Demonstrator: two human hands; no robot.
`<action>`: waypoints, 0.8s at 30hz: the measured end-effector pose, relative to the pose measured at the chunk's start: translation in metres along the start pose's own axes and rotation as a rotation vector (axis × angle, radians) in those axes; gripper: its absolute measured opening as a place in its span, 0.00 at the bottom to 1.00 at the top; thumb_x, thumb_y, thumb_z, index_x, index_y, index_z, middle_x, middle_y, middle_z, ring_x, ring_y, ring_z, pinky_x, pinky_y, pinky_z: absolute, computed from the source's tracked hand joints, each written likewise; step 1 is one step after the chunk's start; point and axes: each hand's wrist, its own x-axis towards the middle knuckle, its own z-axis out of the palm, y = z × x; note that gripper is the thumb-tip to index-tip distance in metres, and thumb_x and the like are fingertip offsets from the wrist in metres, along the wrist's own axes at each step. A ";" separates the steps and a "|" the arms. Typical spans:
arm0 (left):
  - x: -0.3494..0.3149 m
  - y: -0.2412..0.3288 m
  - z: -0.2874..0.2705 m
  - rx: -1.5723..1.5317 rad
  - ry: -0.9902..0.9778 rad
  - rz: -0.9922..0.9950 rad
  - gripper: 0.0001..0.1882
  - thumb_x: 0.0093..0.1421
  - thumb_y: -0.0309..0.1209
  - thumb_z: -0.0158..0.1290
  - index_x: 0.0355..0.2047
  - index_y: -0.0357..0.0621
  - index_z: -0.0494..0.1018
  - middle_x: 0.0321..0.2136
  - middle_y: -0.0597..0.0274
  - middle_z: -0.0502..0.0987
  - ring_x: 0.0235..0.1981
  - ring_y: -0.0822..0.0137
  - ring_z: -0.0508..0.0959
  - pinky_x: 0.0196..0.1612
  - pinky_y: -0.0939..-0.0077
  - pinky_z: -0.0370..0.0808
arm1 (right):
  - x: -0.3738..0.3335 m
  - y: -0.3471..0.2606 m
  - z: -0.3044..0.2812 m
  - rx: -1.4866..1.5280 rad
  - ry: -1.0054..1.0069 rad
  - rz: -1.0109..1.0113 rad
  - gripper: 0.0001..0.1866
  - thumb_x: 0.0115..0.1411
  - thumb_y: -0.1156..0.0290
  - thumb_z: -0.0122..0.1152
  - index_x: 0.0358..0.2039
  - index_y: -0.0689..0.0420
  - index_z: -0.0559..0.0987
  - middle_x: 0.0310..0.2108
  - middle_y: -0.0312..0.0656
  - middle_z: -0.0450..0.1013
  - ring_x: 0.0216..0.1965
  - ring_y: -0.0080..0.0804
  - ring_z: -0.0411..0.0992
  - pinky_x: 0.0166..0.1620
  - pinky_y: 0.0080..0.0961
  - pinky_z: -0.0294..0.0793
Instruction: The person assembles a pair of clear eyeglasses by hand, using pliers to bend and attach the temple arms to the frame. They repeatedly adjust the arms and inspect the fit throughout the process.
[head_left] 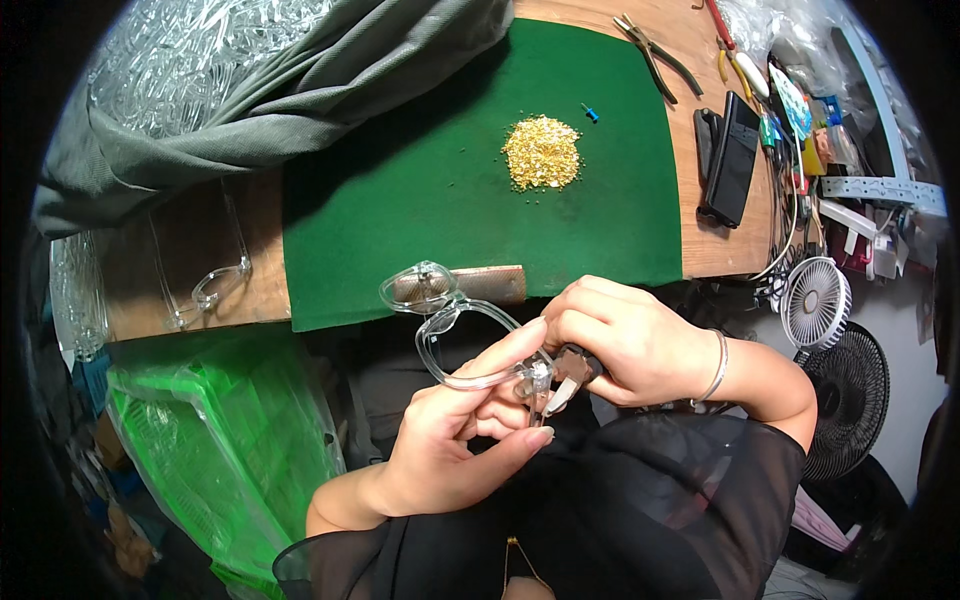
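Clear eyeglass frames [425, 345] are pinched in my left hand [440, 445], near a hinge corner. The rims point up and to the left, toward the near edge of the green mat [420, 190]. My right hand [635, 340] is closed round a dark-handled tool [576, 366] with a pale metal end. That end is right beside the frames' hinge corner; whether it touches cannot be seen. My fingers hide most of the tool. Farther off on the mat lies a heap of tiny gold-coloured metal parts [541, 152].
Left, grey cloth [290, 95] partly covers many clear frames [190, 60]. One clear frame [215, 285] lies on the wood. A metal-faced block [490, 283] sits at the mat's front edge. Pliers [660, 58], a black phone [733, 160], fans [816, 305] and a green crate [215, 430] surround me.
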 end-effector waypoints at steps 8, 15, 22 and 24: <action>-0.001 -0.006 -0.001 0.234 0.008 0.161 0.34 0.49 0.10 0.52 0.57 0.30 0.57 0.45 0.52 0.72 0.41 0.71 0.73 0.41 0.81 0.72 | 0.006 -0.002 -0.001 -0.147 0.015 -0.094 0.13 0.39 0.71 0.62 0.25 0.57 0.68 0.24 0.41 0.63 0.28 0.38 0.65 0.34 0.30 0.66; 0.002 -0.008 -0.003 0.400 0.050 0.251 0.33 0.43 0.10 0.53 0.53 0.37 0.65 0.32 0.53 0.77 0.27 0.65 0.78 0.32 0.80 0.74 | 0.006 0.002 0.005 -0.211 0.070 -0.123 0.13 0.35 0.70 0.63 0.19 0.55 0.66 0.19 0.37 0.60 0.23 0.33 0.63 0.29 0.27 0.61; 0.001 -0.011 -0.007 0.403 0.054 0.224 0.32 0.44 0.11 0.52 0.53 0.39 0.66 0.37 0.53 0.77 0.31 0.65 0.79 0.35 0.80 0.75 | 0.004 -0.005 0.007 -0.243 0.051 -0.041 0.13 0.33 0.71 0.63 0.19 0.55 0.67 0.19 0.37 0.61 0.24 0.34 0.64 0.30 0.28 0.63; 0.002 -0.007 -0.005 0.362 0.070 0.201 0.32 0.46 0.11 0.52 0.54 0.37 0.65 0.40 0.52 0.76 0.32 0.68 0.79 0.35 0.81 0.76 | 0.005 -0.006 0.003 -0.216 0.022 -0.034 0.14 0.34 0.71 0.63 0.21 0.56 0.67 0.21 0.38 0.61 0.25 0.35 0.64 0.32 0.29 0.64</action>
